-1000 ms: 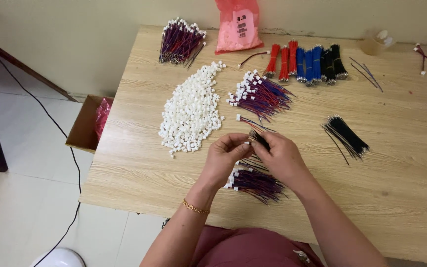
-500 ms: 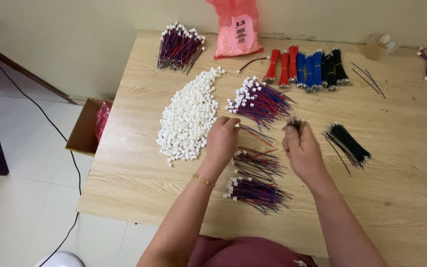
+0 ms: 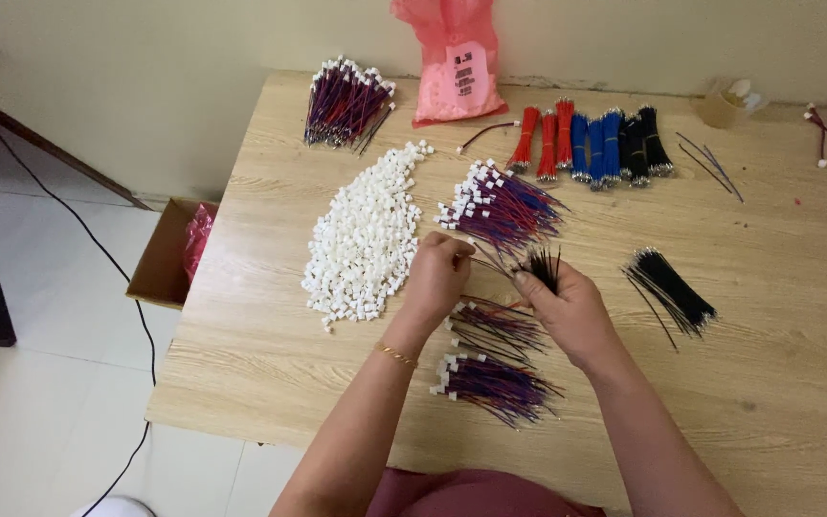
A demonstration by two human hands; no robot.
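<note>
My right hand grips a small bunch of black wires whose ends fan upward. My left hand is closed, pinching a thin wire piece that runs toward the right hand. Just left of it lies a heap of white plastic connectors. Beyond the hands is a pile of purple-and-red wire assemblies with white ends. Two more such bundles lie under my forearms, near the front edge.
Loose black wires lie right of my right hand. Red, blue and black wire bundles, another wire bundle and a pink bag sit at the back of the wooden table. A cardboard box is on the floor, left.
Both hands rose from the near bundles toward the table's middle. The right hand reached toward the loose black wires, then came back to the left hand holding a black bunch.
</note>
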